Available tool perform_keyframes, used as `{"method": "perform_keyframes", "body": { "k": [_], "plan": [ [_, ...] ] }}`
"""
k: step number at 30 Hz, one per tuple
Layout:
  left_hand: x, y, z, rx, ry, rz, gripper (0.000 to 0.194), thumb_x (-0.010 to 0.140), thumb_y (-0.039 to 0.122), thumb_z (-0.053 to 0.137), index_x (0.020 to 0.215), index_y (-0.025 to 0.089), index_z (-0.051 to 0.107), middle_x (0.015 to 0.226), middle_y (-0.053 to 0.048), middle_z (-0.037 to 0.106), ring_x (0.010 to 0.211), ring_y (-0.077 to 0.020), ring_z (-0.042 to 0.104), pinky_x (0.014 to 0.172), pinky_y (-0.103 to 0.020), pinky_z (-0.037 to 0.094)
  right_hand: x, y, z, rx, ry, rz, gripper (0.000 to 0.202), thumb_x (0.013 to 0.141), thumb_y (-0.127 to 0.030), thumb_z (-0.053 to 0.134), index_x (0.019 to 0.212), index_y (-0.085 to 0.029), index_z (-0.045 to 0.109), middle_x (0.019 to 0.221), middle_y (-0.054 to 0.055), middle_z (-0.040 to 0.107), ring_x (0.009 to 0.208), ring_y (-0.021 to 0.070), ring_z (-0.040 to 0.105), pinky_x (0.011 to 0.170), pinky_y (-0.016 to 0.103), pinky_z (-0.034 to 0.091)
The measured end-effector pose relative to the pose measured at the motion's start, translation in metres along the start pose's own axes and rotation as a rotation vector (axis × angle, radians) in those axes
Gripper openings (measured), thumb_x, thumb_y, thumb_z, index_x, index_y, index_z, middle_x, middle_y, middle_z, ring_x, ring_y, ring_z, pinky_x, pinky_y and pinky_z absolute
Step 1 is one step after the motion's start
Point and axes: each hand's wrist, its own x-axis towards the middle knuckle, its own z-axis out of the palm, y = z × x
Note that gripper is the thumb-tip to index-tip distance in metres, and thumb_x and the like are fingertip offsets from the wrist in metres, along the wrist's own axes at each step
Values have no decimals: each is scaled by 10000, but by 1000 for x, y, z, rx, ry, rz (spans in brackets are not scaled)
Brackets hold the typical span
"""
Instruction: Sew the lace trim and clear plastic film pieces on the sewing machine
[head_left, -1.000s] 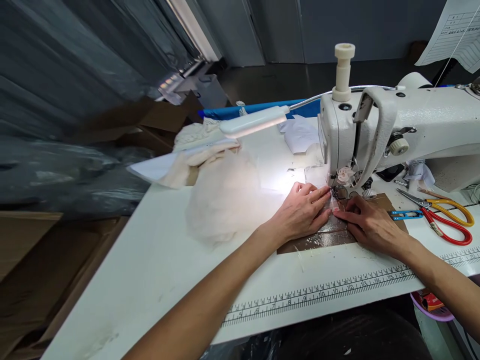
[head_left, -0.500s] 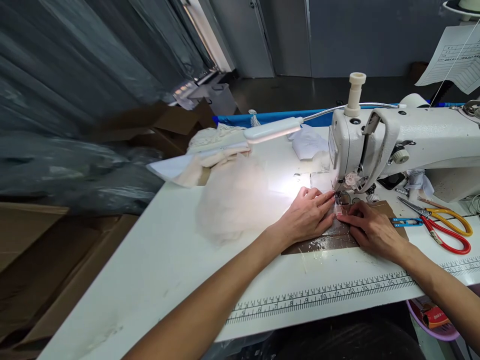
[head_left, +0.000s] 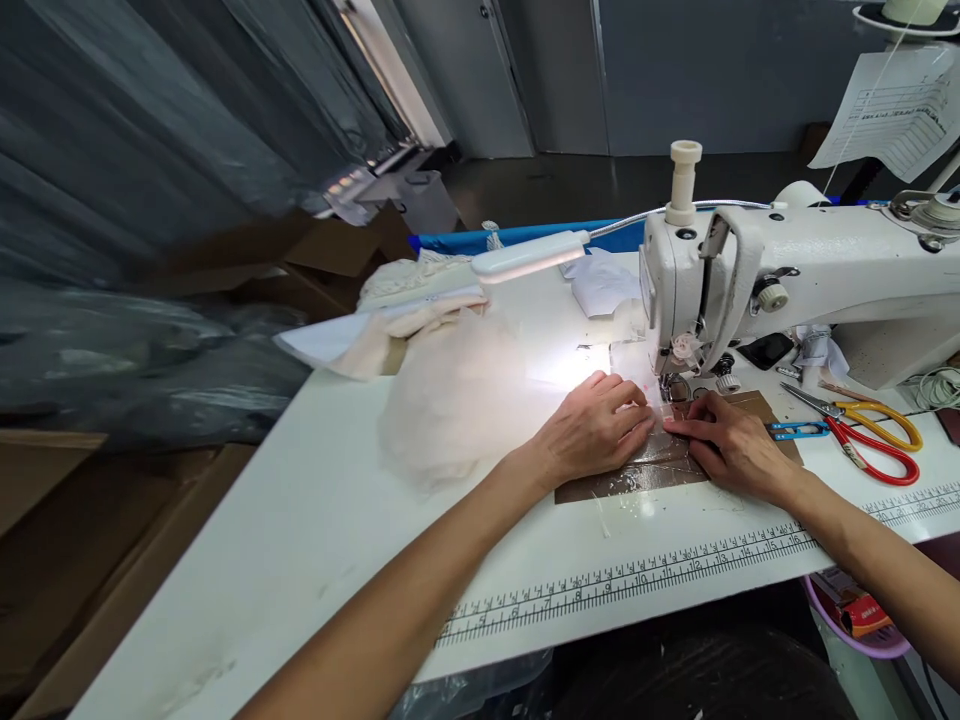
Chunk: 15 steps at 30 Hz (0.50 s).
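In the head view, a small pale strip (head_left: pixel 667 411) lies at the needle end of the sewing machine (head_left: pixel 679 285), between the two hands and over the far part of a brown sheet (head_left: pixel 622 485) on the tabletop (head_left: pixel 315 520). The left hand (head_left: pixel 596 425) lies palm down to the left of the strip, fingers bent and close together; its fingertips point toward the needle area, but what lies under them is hidden, so I cannot tell whether that grip pinches anything. The right hand (head_left: pixel 739 445) comes in from the right, forefinger stretched to the strip's near end; the thumb is mostly masked, and whether this grip pinches or only presses cannot be told. The strip's outline is hard to make out, as is the needle among the small metal parts. Left of the hands, a heap of tulle (head_left: pixel 450 400) blurs into the glare below the lamp (head_left: pixel 529 257). On the right, blue snips (head_left: pixel 799 430) lie just beside the right hand, near the scissors (head_left: pixel 874 440). Both forearms cover parts of the printed ruler (head_left: pixel 637 580) along the near edge. A purple basket (head_left: pixel 862 648) below is partly covered by the right forearm; the thread cone (head_left: pixel 915 10) at far right is cut off above.
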Motion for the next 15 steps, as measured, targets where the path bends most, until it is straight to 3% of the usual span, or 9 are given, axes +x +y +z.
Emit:
{"method": "perform_keyframes", "body": {
  "k": [6, 15],
  "plan": [
    [-1, 3, 2, -231, -17, 100, 212, 888, 190, 464, 880, 160, 674, 905, -54, 709, 720, -157, 596, 654, -326, 487, 1, -3, -1, 14, -18, 37, 371, 905, -164, 456, 1169, -232, 707, 1011, 93, 583, 851, 183, 611, 772, 356, 546],
    [-1, 4, 1, -280, -42, 120, 198, 867, 199, 488, 885, 149, 679, 900, -67, 713, 716, -168, 620, 641, -327, 495, 1, -5, -3, -17, -28, 46, 361, 915, -180, 465, 1186, -251, 693, 1026, 90, 576, 857, 183, 595, 776, 354, 535]
  ]
}}
